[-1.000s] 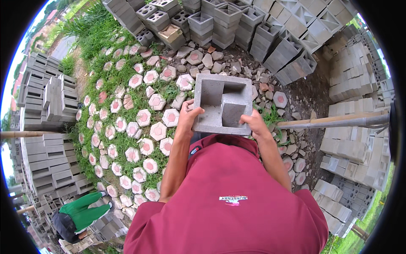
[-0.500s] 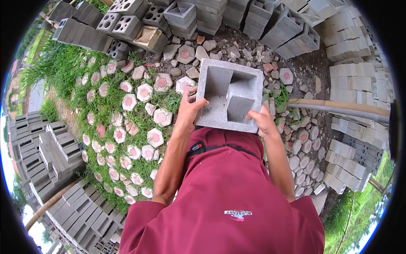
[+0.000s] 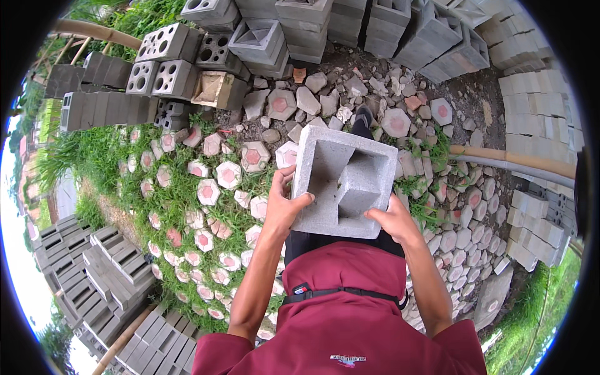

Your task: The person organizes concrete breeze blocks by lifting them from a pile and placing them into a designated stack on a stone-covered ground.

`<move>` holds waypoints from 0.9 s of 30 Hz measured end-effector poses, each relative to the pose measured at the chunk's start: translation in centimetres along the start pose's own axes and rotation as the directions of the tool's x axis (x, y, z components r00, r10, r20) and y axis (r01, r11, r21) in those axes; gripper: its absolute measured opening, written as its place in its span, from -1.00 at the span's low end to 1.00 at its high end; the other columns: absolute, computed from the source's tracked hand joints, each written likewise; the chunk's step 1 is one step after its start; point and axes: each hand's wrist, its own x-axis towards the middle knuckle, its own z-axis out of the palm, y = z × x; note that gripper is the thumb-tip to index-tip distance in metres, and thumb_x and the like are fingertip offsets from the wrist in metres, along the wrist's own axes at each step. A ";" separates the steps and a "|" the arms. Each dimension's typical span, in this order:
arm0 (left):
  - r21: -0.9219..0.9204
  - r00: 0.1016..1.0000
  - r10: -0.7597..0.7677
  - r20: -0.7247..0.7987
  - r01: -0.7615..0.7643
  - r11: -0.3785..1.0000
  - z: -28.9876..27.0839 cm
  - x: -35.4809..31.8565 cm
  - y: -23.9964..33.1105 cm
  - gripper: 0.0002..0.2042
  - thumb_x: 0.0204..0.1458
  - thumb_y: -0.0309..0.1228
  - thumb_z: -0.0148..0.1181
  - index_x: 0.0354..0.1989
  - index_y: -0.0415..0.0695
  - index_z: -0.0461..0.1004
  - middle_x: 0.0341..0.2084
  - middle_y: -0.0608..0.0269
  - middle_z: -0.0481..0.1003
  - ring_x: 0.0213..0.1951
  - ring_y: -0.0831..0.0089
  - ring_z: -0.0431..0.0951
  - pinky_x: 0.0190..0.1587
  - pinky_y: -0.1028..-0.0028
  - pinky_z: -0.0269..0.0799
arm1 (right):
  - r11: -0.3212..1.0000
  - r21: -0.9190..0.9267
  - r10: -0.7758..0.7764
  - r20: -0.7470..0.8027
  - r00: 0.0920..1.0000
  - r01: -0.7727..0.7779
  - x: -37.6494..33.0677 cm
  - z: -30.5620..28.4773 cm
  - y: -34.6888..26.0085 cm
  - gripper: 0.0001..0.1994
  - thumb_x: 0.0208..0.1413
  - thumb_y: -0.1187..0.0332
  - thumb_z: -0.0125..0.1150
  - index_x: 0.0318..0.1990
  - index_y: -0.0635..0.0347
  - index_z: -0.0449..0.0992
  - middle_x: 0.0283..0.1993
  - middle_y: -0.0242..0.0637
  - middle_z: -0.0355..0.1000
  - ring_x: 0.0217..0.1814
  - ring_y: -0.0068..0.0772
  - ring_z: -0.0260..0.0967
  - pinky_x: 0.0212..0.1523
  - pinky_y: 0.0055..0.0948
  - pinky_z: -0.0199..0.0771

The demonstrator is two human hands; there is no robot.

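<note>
Between my two hands I carry a square grey concrete vent block, held up in front of my waist with its hollow side facing me. Inside its frame are slanted inner walls. My left hand grips the left edge, thumb over the rim and fingers behind. On the lower right edge my right hand is closed, its thumb on the front rim and its other fingers mostly hidden behind. One dark shoe of mine shows past the block's top edge.
Hexagonal pavers are set in grass, with loose rubble ahead. Stacked vent blocks line the far side; more block stacks stand at right and left. A bamboo pole juts in from the right.
The block and both hands sit lower in the view, still gripped the same way. The stacks ahead show more fully, and a shoe has come into sight beyond the block.
</note>
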 end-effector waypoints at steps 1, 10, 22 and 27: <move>0.027 1.000 0.014 -0.013 -0.014 1.000 0.4 1.4 -0.1 -0.32 -0.29 -0.59 0.28 0.15 -0.20 0.22 -0.05 0.10 0.39 -0.12 0.40 0.41 -0.04 0.41 0.38 | 1.000 -0.008 0.016 -0.018 1.000 -0.016 1.8 -0.3 0.3 -0.56 -0.06 0.63 0.12 0.07 0.34 0.34 -0.11 -0.24 0.46 -0.11 -0.43 0.42 -0.07 -0.40 0.44; 0.133 0.990 -0.133 -0.042 0.138 0.981 4.4 15.8 -0.4 -0.31 -0.26 -0.55 0.25 0.18 -0.21 0.19 0.05 0.05 0.34 0.07 0.29 0.34 0.12 0.33 0.27 | 0.975 0.146 0.176 -0.047 0.983 -0.168 15.8 -5.2 0.1 -0.48 -0.10 0.68 0.15 0.11 0.36 0.30 -0.01 -0.20 0.42 0.03 -0.38 0.38 0.07 -0.38 0.35; 0.333 0.927 -0.283 -0.247 0.356 0.873 15.1 36.1 -3.4 -0.30 -0.03 -0.24 0.31 0.24 -0.27 0.15 0.07 -0.03 0.35 0.13 0.25 0.35 0.16 0.31 0.24 | 0.977 -0.082 0.178 -0.182 0.967 -0.195 35.9 -18.2 -3.4 -0.45 -0.18 0.52 0.25 0.07 0.39 0.31 -0.09 -0.10 0.49 -0.04 -0.31 0.45 0.02 -0.38 0.39; -0.369 0.770 -0.602 -0.213 0.507 0.779 21.8 44.1 -4.4 -0.43 0.07 -0.19 0.22 0.14 -0.31 0.20 0.00 -0.01 0.39 -0.04 0.13 0.49 -0.08 0.05 0.51 | 0.978 -0.105 0.152 -0.252 0.956 -0.183 44.9 -21.9 -3.5 -0.46 -0.20 0.51 0.25 0.05 0.38 0.32 -0.11 -0.11 0.49 -0.09 -0.28 0.47 -0.02 -0.35 0.42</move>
